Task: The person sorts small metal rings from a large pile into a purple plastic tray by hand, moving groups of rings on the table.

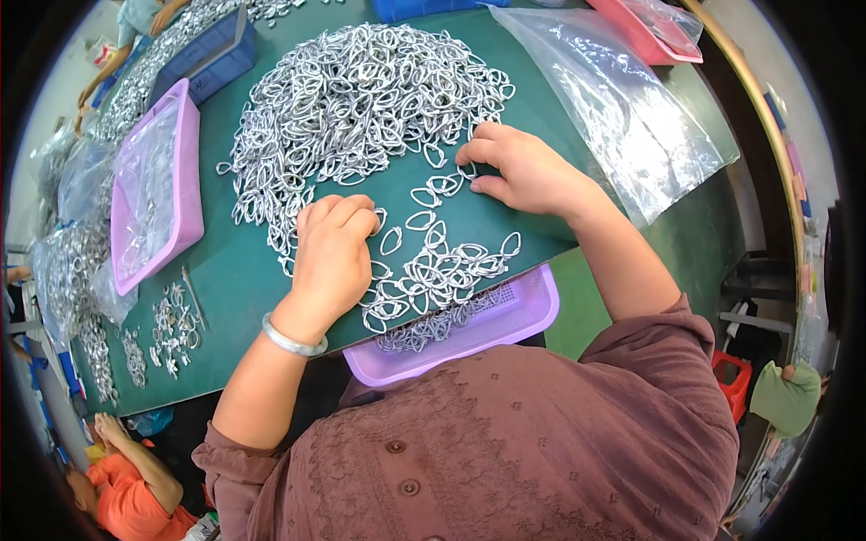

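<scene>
- At twelve o'clock, a dense mound of silvery rings [370, 99], each a smooth, shiny, pointed oval, overlaps in a knobbly tangle on the flat green tabletop [537, 90].
- At the centre, a looser cluster of the same rings reaches toward the table's near edge.
- The left hand [336, 248], at nine o'clock, rests between mound and cluster, its fingers curled and pressed together; its tips are hidden, so I cannot tell whether they pinch anything.
- The right hand [523, 171], at one o'clock, bends its fingers inward, thumb apart from forefinger; a ring shows at that gap, though I cannot tell whether it is pinched.
- At six o'clock, a purple plastic basket [541, 311] with a perforated wall sits below the edge, holding more rings.
- Between one and two, a crinkled clear plastic bag [622, 108] lies glossy and flat.
- At ten, a pinkish-purple rounded tray [188, 171] holds clear film.
</scene>
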A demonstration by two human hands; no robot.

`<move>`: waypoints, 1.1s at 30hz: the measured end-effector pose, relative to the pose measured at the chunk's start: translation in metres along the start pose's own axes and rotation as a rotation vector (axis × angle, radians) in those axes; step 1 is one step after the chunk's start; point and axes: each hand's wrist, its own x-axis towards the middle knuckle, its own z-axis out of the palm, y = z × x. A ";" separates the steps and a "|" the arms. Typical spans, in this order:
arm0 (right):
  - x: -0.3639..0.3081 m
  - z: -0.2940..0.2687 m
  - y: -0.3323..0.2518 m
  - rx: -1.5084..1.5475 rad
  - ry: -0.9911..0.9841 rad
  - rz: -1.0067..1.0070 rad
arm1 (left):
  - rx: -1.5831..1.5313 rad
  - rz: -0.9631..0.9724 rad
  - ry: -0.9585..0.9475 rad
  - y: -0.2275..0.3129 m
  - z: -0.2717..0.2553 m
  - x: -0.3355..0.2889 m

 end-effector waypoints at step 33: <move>-0.005 0.007 -0.011 0.016 -0.074 -0.154 | -0.153 0.160 -0.143 0.007 0.000 0.019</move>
